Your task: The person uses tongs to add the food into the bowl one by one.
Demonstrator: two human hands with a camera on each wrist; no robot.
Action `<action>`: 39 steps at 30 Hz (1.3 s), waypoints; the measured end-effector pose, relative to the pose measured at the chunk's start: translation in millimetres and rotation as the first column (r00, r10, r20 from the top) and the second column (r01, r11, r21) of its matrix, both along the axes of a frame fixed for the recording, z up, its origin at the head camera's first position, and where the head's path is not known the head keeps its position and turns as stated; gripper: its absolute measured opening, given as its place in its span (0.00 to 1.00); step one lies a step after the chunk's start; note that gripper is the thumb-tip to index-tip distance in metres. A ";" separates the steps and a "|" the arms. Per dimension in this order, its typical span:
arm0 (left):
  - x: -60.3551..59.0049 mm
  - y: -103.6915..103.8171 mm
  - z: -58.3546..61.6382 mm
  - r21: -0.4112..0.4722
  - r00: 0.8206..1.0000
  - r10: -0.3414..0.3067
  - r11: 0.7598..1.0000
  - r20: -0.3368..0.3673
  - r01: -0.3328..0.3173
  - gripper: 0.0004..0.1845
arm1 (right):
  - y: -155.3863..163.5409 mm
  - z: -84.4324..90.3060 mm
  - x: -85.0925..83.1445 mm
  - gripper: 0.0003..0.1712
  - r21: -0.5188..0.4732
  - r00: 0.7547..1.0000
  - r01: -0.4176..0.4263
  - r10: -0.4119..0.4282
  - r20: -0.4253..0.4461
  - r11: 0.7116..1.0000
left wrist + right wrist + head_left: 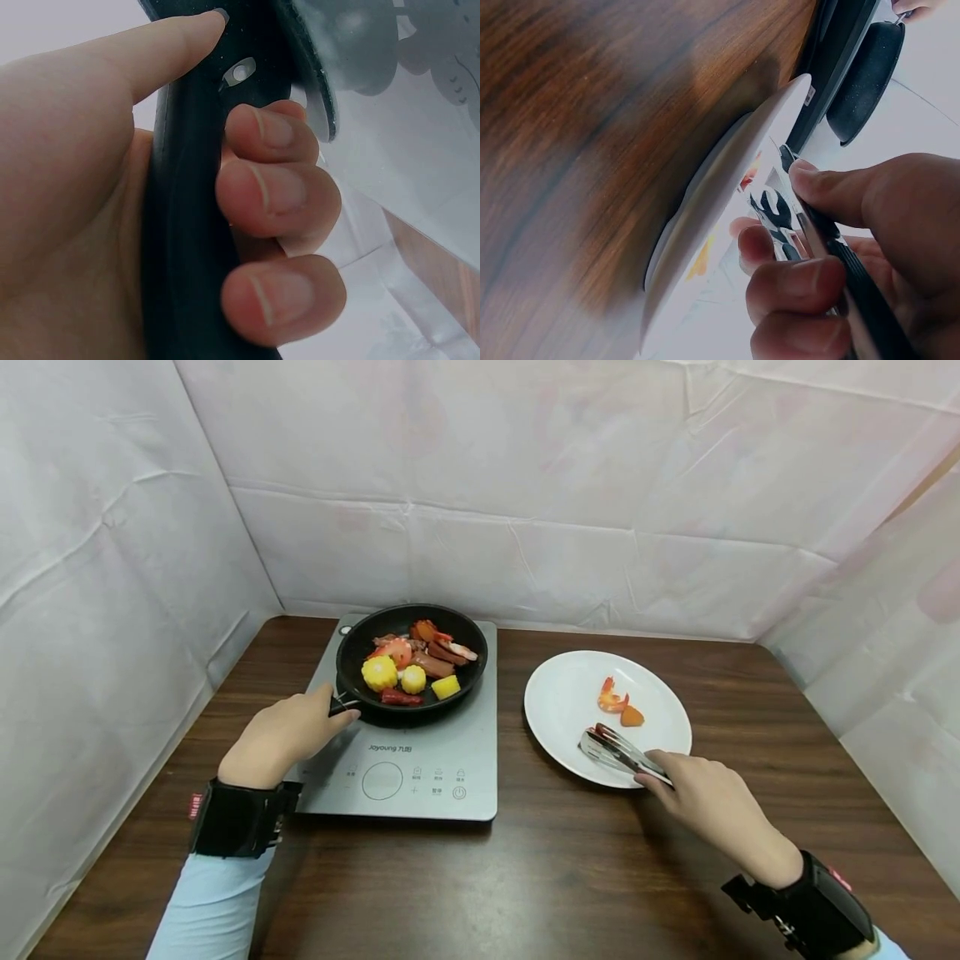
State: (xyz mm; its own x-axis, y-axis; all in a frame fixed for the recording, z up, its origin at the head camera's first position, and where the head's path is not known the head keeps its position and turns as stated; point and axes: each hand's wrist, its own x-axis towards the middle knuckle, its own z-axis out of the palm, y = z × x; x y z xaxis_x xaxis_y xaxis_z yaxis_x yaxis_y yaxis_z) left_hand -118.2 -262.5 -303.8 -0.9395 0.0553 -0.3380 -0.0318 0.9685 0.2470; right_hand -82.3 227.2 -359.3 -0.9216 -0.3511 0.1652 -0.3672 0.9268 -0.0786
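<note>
A person's two forearms reach forward over a dark wooden bench (570, 868), each wrist wrapped in a black strap, with pale blue sleeves behind.

The left hand (281, 735) extends toward 12 o'clock, knuckles up, and its grip is curled around the black handle (184, 225) of a frying pan (412, 656). In the left wrist view the thumb lies straight along the top of the handle while three fingers (281, 187) wrap under it from the other side.

The pan sits on a grey induction cooktop (420, 760) at the left-centre of the bench. It holds pieces of food: yellow corn rounds (379, 672), sausage slices and red and orange chunks.

The right hand (701, 793) lies at about 4 o'clock from the pan, angled toward 10 o'clock. Its grip pinches a pair of metal tongs (618, 752) near their rear end, thumb on top and fingers curled beneath, as the right wrist view shows. The tong tips are pressed close together and rest over the near edge of a white plate (562, 702).

The plate stands just to the right of the cooktop. On it, at about 12 o'clock from the tong tips, lie a shrimp (611, 697) and an orange carrot piece (632, 716), touching each other.

White wrinkled sheeting walls the bench on three sides.
</note>
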 end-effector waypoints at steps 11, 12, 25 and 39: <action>-0.4 -1.6 -0.9 -0.008 1.000 -0.006 1.000 0.003 0.006 0.33 | -3.4 6.2 -4.5 0.14 -0.003 1.000 -0.007 0.007 0.003 1.000; -0.6 -1.5 -0.9 -0.010 1.000 -0.007 1.000 0.003 0.007 0.33 | -4.8 7.8 -5.6 0.15 -0.008 1.000 -0.009 0.009 0.000 1.000; -2.9 0.4 2.3 -0.026 1.000 -0.006 1.000 0.002 0.006 0.35 | -42.5 35.9 -33.0 0.18 -0.048 0.992 -0.072 0.067 -0.112 0.996; -0.8 3.1 1.1 -0.025 1.000 0.005 1.000 -0.019 -0.005 0.35 | -119.9 60.9 -96.7 0.21 -0.103 0.980 -0.163 0.149 -0.132 0.981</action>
State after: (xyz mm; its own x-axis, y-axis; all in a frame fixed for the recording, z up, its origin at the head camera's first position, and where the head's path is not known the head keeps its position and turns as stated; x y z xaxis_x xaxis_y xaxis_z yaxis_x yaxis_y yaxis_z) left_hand -119.0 -259.5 -302.7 -0.9459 0.0425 -0.3216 -0.0323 0.9741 0.2237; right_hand -179.0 107.4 -298.4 -0.8270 -0.4617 0.3207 -0.5199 0.8452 -0.1240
